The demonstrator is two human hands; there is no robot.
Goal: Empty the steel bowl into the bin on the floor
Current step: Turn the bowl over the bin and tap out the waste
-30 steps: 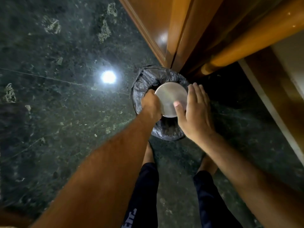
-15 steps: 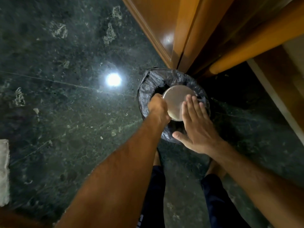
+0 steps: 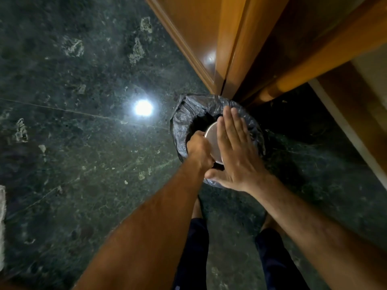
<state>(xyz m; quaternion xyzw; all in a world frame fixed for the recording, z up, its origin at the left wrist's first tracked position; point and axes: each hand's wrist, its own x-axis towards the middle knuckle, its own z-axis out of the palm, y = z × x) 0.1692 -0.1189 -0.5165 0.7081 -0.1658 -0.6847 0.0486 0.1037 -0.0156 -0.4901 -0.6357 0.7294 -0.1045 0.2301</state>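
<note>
The steel bowl is turned bottom up over the mouth of the bin, which stands on the floor lined with a black plastic bag. My left hand grips the bowl's left rim. My right hand lies flat, fingers straight and together, on the bowl's upturned base and covers most of it. Only a narrow strip of shiny steel shows between the two hands. The inside of the bowl and the bin's contents are hidden.
A wooden door and frame rise right behind the bin. The floor is dark green marble with a bright lamp reflection. My legs in dark shorts stand just before the bin. A white cloth edge is at far left.
My right hand has slid from the bowl's right side onto its base, covering it. The bowl has tipped further over the bin. The left hand has kept its grip.
</note>
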